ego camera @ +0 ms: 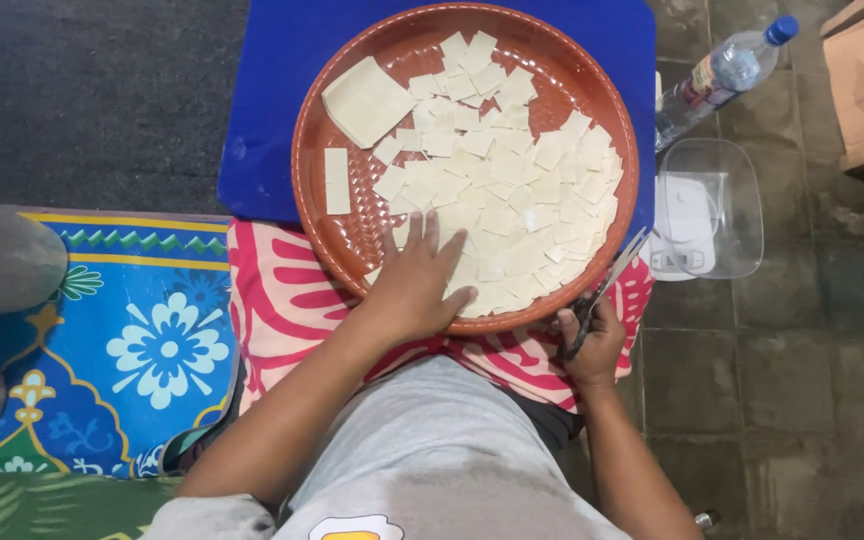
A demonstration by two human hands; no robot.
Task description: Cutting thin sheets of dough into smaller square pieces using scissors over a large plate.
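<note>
Tray: round reddish-brown tray point(317, 215) rests on the person's lap, its far half over a blue mat point(272, 110), so the pieces stay within reach of both hands.
Dough squares: pale cut squares point(512, 190) lie heaped across the tray's middle and right side, overlapping one another.
Uncut pieces: one larger pale sheet point(365, 100) sits at the tray's upper left and a narrow strip point(337, 181) lies just below it, both kept apart from the heap, probably because they are not yet cut small.
Left hand: left hand point(414, 285) lies flat inside the near rim, fingers spread and palm down on the squares, pressing rather than pinching; it seems to steady or gather them.
Right hand: right hand point(592, 345) sits just outside the tray's near right edge, fingers curled closed through the handles of scissors point(607, 290), whose blades point up over the rim.
Lap cloth: pink and white patterned cloth point(272, 290) lies beneath the tray.
Nearby: a plastic water bottle point(722, 75) and a clear container point(722, 205) stand on the tiled floor to the right, well apart from the hands.
</note>
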